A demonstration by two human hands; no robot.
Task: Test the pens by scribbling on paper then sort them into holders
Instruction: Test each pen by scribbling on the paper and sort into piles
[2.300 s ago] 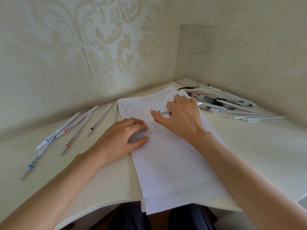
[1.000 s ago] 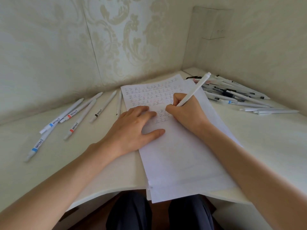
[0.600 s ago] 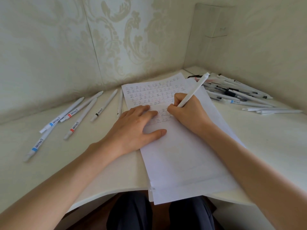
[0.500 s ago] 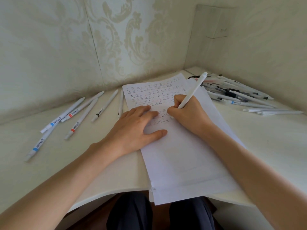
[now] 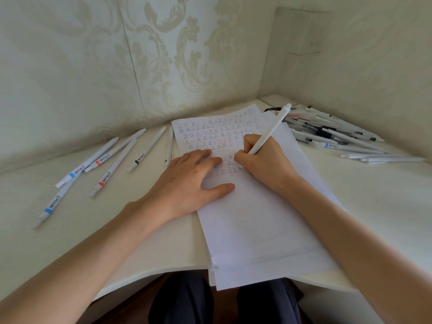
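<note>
1. On the white desk (image 5: 378, 206), head view: the paper stack (image 5: 257, 230) lies mid-desk. Its near edge overhangs the desk's curved front edge, and its far edge stops short of the wall.
2. A broad strip of desk surface separates the paper from the loose pens (image 5: 112, 157) at left. The pen pile (image 5: 332, 134) lies along the right wall, just beside the paper's far right corner.
3. Left hand (image 5: 187, 183): it lies flat across the paper's left edge, fingers straight, thumb spread, pressing the sheet and grasping nothing.
4. Right hand (image 5: 264, 162): its fingers are curled round a white pen (image 5: 271, 129) over the lowest written row. The pen's lower end is hidden, and the barrel tilts up and away.
</note>
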